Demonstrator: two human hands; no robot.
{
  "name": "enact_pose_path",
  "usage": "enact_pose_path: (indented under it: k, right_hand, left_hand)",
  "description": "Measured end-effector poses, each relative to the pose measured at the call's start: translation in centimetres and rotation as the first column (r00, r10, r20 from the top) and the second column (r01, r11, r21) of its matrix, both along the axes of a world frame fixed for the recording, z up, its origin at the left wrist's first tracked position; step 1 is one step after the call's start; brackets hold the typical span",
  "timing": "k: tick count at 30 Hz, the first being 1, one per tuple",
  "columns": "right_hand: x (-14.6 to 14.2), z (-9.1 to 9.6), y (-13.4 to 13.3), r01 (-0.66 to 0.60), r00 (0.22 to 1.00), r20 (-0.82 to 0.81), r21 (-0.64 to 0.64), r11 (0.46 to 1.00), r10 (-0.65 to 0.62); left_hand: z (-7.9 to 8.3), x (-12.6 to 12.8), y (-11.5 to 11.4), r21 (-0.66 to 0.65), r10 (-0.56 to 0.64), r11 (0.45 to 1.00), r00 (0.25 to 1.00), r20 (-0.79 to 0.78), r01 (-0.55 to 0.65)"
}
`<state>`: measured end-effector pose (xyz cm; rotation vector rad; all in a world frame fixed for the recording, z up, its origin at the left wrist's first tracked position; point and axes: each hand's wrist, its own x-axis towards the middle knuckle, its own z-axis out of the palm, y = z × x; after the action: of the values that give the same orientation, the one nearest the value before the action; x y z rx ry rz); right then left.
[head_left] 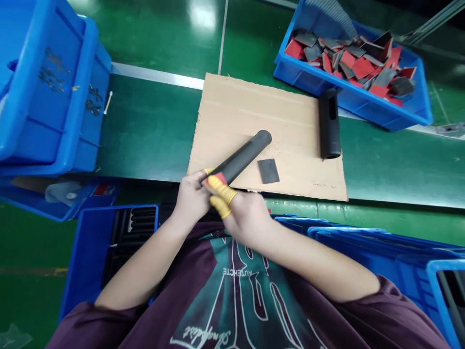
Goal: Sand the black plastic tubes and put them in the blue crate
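Centrally, a dark grey tube (pixel 243 156) is held at its near end by both hands.
The fingers of the left hand (pixel 191 196) and right hand (pixel 247 213), some capped in yellow cots, are clenched on the tube, which is tilted over a cardboard sheet (pixel 236 106) on the counter (pixel 152 131). A grey pad (pixel 269 170) and a second black tube (pixel 329 123) are laid on the sheet, near a blue bin (pixel 363 104) of pads.

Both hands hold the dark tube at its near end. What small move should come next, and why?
Probably press the red piece down onto the tube: both the left hand and right hand pinch it at the near end, and the far end points free above the cardboard.
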<state>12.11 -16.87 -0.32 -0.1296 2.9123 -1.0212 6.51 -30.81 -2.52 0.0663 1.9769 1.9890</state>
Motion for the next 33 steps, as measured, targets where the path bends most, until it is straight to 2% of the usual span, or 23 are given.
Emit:
enact_pose_path:
  k: [2, 3, 5, 7, 9, 11, 13, 14, 15, 16, 18, 20, 21, 22, 24, 25, 26, 27, 28, 29, 30, 32, 33]
  right_hand:
    - [0.0, 0.3, 0.2, -0.063, 0.997, 0.036, -0.004, 0.998, 0.064]
    - [-0.5, 0.2, 0.9, -0.028, 0.999, 0.041, -0.016, 0.999, 0.029]
    - [-2.6, -0.3, 3.4, 0.153, 0.987, 0.045, -0.043, 0.987, -0.151]
    - [-4.7, -0.8, 5.7, 0.351, 0.935, 0.068, -0.043, 0.935, -0.348]
    - [-5.1, -1.0, 6.2, 0.441, 0.895, 0.077, -0.017, 0.897, -0.439]
    - [-3.7, -0.8, 4.4, 0.352, 0.935, 0.046, 0.004, 0.936, -0.352]
    - [-1.6, -0.4, 1.9, 0.128, 0.991, 0.038, 0.037, 0.991, -0.129]
    - [-0.9, -0.3, 1.2, 0.033, 0.997, 0.07, 0.061, 0.998, -0.037]
    - [-0.8, -0.4, 1.2, -0.008, 0.996, 0.095, 0.077, 0.997, 0.001]
    - [-1.1, -0.5, 1.7, 0.014, 0.994, 0.105, 0.084, 0.996, -0.023]
    - [-3.0, -1.1, 4.2, 0.219, 0.972, 0.072, 0.062, 0.974, -0.223]
    - [-4.7, -1.6, 6.4, 0.426, 0.903, 0.052, 0.018, 0.904, -0.427]
    - [-5.0, -1.7, 6.7, 0.473, 0.88, 0.037, 0.008, 0.881, -0.473]
    - [-4.8, -1.7, 6.3, 0.473, 0.881, 0.014, 0.006, 0.881, -0.473]
    - [-2.9, -1.6, 3.9, 0.324, 0.946, -0.033, 0.023, 0.946, -0.323]
    - [-1.7, -1.4, 2.4, 0.176, 0.984, -0.033, 0.047, 0.983, -0.175]
    - [-0.7, -1.3, 1.1, 0.032, 0.999, 0.012, 0.068, 0.997, -0.033]
    - [-0.1, -1.3, 0.4, -0.026, 0.999, 0.042, 0.083, 0.996, 0.022]
    - [0.0, -1.3, 0.4, -0.017, 0.998, 0.059, 0.09, 0.996, 0.012]
    - [-0.4, -1.5, 1.0, 0.056, 0.996, 0.062, 0.085, 0.995, -0.061]
    - [-1.3, -1.7, 2.3, 0.18, 0.982, 0.047, 0.073, 0.981, -0.184]
    - [-3.7, -2.2, 5.6, 0.399, 0.916, 0.033, 0.012, 0.917, -0.399]
    - [-4.8, -2.5, 7.1, 0.457, 0.889, 0.034, -0.01, 0.889, -0.457]
  left_hand:
    - [0.2, 0.0, -0.2, -0.028, -0.034, 0.999, 0.999, -0.035, 0.033]
    - [0.2, 0.0, -0.4, -0.068, -0.049, 0.997, 0.997, -0.063, 0.045]
    - [0.1, 0.0, -0.8, -0.173, -0.088, 0.983, 0.988, -0.125, 0.066]
    - [-0.2, 0.1, -1.1, -0.26, -0.131, 0.962, 0.976, -0.176, 0.083]
    - [-0.6, 0.2, -1.3, -0.3, -0.158, 0.95, 0.964, -0.213, 0.089]
    - [-0.9, 0.1, -1.5, -0.308, -0.173, 0.947, 0.957, -0.232, 0.096]
    - [-1.2, -0.1, -1.9, -0.319, -0.199, 0.941, 0.947, -0.252, 0.113]
    - [-1.4, -0.2, -2.1, -0.338, -0.212, 0.934, 0.94, -0.267, 0.114]
    - [-1.5, -0.2, -2.4, -0.369, -0.223, 0.923, 0.932, -0.287, 0.108]
    - [-1.7, -0.3, -2.6, -0.408, -0.236, 0.908, 0.922, -0.308, 0.097]
    - [-1.9, -0.3, -3.0, -0.477, -0.259, 0.876, 0.902, -0.346, 0.068]
    - [-1.9, -0.4, -3.2, -0.519, -0.282, 0.853, 0.885, -0.369, 0.055]
    - [-1.8, -0.4, -3.2, -0.529, -0.294, 0.847, 0.879, -0.376, 0.057]
    - [-1.8, -0.5, -3.2, -0.533, -0.301, 0.844, 0.874, -0.38, 0.059]
    - [-1.7, -0.7, -3.2, -0.537, -0.321, 0.841, 0.861, -0.394, 0.068]
    - [-1.8, -0.8, -3.3, -0.54, -0.332, 0.839, 0.852, -0.404, 0.07]
    - [-1.9, -0.9, -3.5, -0.547, -0.341, 0.835, 0.842, -0.418, 0.067]
    - [-2.1, -0.9, -3.7, -0.561, -0.351, 0.826, 0.831, -0.432, 0.057]
    - [-2.3, -0.9, -4.0, -0.581, -0.359, 0.813, 0.821, -0.443, 0.043]
    - [-2.5, -0.9, -4.2, -0.599, -0.366, 0.8, 0.815, -0.449, 0.028]
    - [-2.7, -0.8, -4.4, -0.613, -0.368, 0.79, 0.813, -0.452, 0.016]
    - [-2.8, -0.7, -4.5, -0.612, -0.356, 0.791, 0.825, -0.439, 0.015]
    - [-2.7, -0.7, -4.5, -0.589, -0.328, 0.808, 0.849, -0.415, 0.024]
